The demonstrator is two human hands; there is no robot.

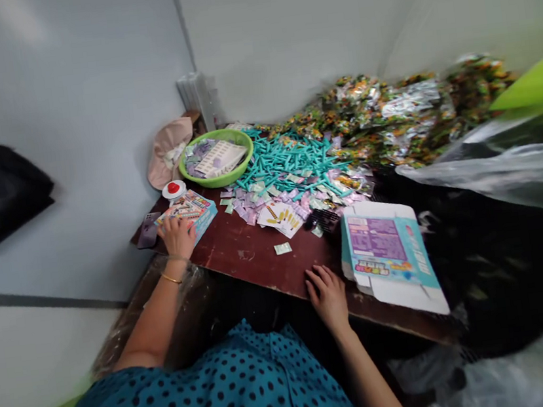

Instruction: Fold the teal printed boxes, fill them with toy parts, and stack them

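Note:
My left hand [179, 237] lies on the near corner of a colourful printed box [201, 209] at the table's left end, its fingers stretched over the top. My right hand [328, 292] rests on the front edge of the dark red table [254, 265] with its fingers apart, holding nothing. Just right of it lies an unfolded teal and white carton [386, 249] with its flaps out. A small sachet [282, 248] sits alone between the hands. Behind it are printed cards [281, 219] and a black comb-like piece [323, 219].
A green basin [219, 180] holds cards and sachets. Teal sticks [291, 161] and sachets [247, 208] are heaped beside it. Shiny multicoloured packets [363, 109] are piled against the wall. A phone [149, 231] and a white tape roll [173, 190] lie at the left. Clear plastic [508, 161] drapes at right.

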